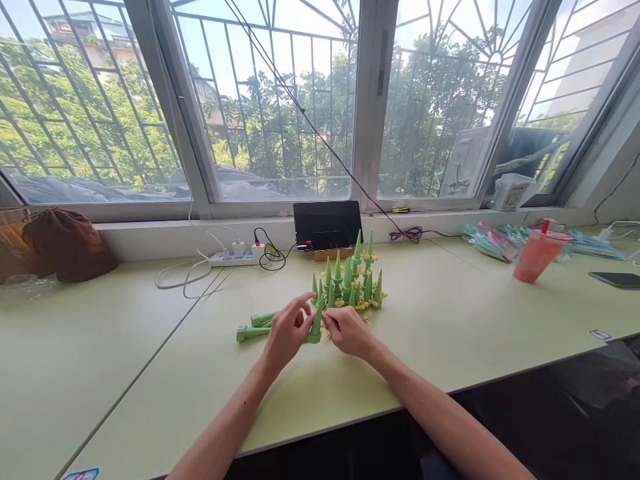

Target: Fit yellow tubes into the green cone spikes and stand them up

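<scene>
A green plant watering spike stands between my hands, point up, with its wide ribbed end at the bottom. My left hand is closed on its left side, thumb and fingers around it. On the other side my right hand is curled in a pinch, fingertips right against the spike; what they hold is hidden. Just beyond, several more green spikes stand upright in a group, with small yellow valves at their lower parts. To the left, green spikes without visible valves lie flat on the table.
The pale green table runs below a window. A dark tablet leans at the back, beside a power strip with cables. Rightward are a red drink cup, plastic packets and a phone. A brown bag sits far left.
</scene>
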Available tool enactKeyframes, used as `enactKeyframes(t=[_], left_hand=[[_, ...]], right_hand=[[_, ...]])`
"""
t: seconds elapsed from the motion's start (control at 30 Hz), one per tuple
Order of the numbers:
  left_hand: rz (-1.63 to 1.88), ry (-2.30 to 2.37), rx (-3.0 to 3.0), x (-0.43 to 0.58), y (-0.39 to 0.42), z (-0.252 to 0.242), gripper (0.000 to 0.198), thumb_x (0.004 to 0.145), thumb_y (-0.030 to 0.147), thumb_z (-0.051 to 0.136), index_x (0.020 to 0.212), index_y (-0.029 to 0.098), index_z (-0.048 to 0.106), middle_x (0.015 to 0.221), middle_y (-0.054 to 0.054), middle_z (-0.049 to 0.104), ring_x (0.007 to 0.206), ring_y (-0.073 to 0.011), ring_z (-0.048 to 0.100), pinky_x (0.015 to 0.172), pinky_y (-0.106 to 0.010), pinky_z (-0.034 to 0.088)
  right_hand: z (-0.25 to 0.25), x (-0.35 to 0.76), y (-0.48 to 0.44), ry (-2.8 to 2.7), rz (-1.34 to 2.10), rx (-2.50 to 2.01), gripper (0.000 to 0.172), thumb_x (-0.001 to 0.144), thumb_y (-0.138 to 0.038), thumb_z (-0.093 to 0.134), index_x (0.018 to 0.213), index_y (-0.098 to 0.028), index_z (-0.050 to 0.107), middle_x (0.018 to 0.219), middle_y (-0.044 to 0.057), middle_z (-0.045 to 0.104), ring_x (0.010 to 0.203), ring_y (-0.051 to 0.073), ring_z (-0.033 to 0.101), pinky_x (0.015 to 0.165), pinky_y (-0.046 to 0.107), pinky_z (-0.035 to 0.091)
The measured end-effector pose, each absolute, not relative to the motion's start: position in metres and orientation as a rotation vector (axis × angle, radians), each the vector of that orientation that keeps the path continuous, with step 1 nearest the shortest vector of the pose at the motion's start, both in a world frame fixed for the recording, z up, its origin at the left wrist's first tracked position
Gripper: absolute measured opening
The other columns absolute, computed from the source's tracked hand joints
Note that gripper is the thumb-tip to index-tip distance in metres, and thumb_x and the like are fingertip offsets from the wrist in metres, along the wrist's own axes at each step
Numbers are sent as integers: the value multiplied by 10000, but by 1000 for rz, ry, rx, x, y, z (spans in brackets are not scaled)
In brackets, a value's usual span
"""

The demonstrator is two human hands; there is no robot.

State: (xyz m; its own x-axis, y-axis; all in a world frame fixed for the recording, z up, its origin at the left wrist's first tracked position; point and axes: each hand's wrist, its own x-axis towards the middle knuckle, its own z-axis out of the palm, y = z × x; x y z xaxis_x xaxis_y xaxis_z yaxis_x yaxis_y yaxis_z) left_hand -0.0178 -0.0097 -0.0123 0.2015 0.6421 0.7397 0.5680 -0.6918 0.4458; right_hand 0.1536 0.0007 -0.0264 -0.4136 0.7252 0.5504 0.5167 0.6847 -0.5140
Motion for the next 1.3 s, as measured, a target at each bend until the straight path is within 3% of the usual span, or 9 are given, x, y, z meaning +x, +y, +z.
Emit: enactKeyframes(t=[0.83,1.3], left_hand=[[1529,1192,2337,-15,-11,-10,241,888,313,555,1103,205,567,729,36,538,466,-45,379,504,-173,390],[1530,1187,2320,-12,-13,-9,225,874,359,577,1026,195,599,645,53,478,459,-53,373,476,-173,369]], right_hand=[[-27,152,1,-2090,272,-971,289,893,-170,421,605,-179,432,567,5,526,511,100,408,537,226,262],[-26,151,0,-2037,271,-1001,295,891,-205,386,606,-199,312,538,-33,370,501,102,257,513,241,211]])
